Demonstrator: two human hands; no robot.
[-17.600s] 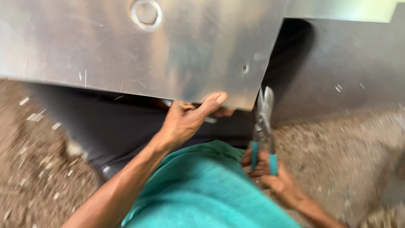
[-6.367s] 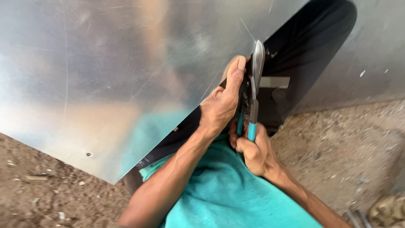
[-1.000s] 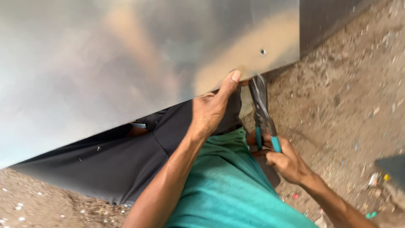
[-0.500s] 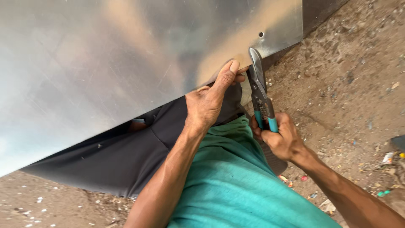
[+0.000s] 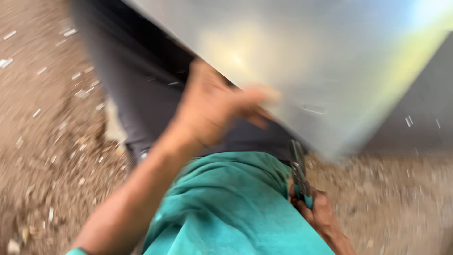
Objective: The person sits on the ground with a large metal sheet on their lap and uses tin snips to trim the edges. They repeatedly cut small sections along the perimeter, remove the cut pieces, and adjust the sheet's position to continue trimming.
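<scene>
A large shiny metal sheet [image 5: 330, 61] fills the upper right, blurred by motion. My left hand [image 5: 217, 108] grips the sheet's near edge, thumb on top and fingers underneath. My right hand [image 5: 321, 217] sits lower right, closed on teal-handled tin snips [image 5: 298, 170] whose jaws point up toward the sheet's lower edge. My teal shirt [image 5: 231, 208] and dark trousers [image 5: 141, 94] lie under the sheet.
Bare dirt ground [image 5: 52, 156] strewn with small metal offcuts and scraps lies on the left and lower right. A second grey metal sheet [image 5: 420, 113] lies flat at the right behind the held one.
The sheet has swung so that a corner now points down to the right. My left hand has shifted along its edge. The snips have dropped away from the edge.
</scene>
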